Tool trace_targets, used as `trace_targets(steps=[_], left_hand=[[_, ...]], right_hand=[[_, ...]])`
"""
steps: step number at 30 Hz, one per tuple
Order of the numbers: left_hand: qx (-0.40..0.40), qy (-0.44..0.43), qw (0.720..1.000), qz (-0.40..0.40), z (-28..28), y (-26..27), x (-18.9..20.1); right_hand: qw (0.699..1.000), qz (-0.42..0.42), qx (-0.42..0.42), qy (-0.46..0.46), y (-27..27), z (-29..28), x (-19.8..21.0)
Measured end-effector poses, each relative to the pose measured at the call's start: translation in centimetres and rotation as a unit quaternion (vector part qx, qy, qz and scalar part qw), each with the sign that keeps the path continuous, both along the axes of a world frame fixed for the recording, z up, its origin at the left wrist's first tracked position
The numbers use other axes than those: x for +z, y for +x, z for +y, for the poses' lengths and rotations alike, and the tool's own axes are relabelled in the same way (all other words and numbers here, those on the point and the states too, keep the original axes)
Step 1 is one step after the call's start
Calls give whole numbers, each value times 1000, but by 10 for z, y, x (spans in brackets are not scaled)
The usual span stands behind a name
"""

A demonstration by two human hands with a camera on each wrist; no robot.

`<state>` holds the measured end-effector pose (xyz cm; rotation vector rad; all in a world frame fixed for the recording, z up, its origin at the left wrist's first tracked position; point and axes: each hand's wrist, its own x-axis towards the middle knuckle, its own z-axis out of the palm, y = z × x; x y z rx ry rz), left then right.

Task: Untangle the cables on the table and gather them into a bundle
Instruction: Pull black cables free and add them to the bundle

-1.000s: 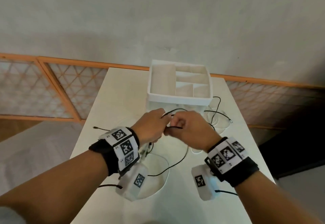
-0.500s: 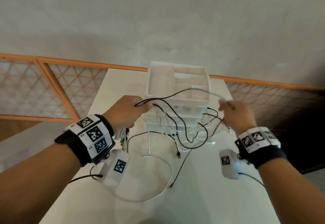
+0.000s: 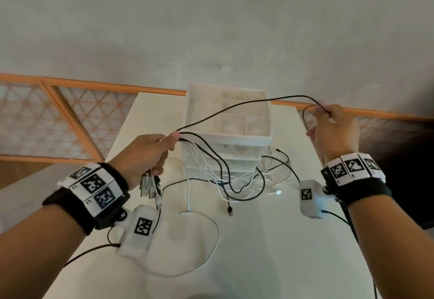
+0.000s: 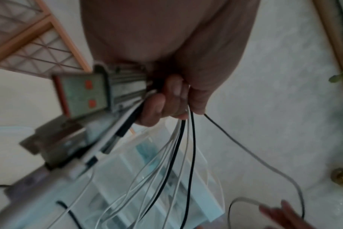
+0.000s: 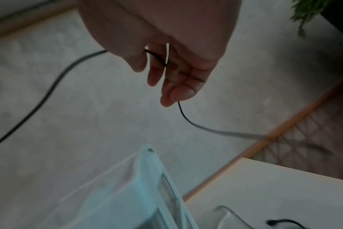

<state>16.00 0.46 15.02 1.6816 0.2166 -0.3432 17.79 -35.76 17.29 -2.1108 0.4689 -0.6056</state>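
The cables (image 3: 225,176), black and white, hang in a loose tangle from the left hand (image 3: 143,155) down onto the white table (image 3: 258,251), their slack looping in front of a white drawer box (image 3: 229,120) at the far end. One black cable (image 3: 246,105) is stretched out above the box, running from the left hand across to the right hand (image 3: 335,129), well apart from the rest. I reckon the trouble would come from pulling that strand too hard: it looks as though it could drag the knot tighter, or snag a hanging plug on the box and shift it. The loose ends lying near the table's edge might also slip off if the heap is lifted quickly. The left hand is clenched around a gathered bunch of cables, with the plugs (image 3: 150,187) dangling below its fist. The right hand holds the black cable lightly, pinching it between thumb and fingers while the other fingers stay relaxed.
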Motion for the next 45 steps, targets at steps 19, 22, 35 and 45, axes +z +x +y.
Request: trace_targets(steps=[19, 22, 35, 45], left_hand=[[-290, 190, 920, -184, -35, -30, 18], [-305, 222, 915, -138, -14, -34, 9], [-116, 329, 936, -50, -6, -36, -63], [1, 81, 994, 67, -16, -32, -50]], right_hand=[[865, 267, 420, -71, -47, 120, -67], [897, 318, 304, -50, -40, 84, -101], [891, 330, 257, -176, -66, 111, -200], [895, 359, 237, -115, -62, 120, -191]])
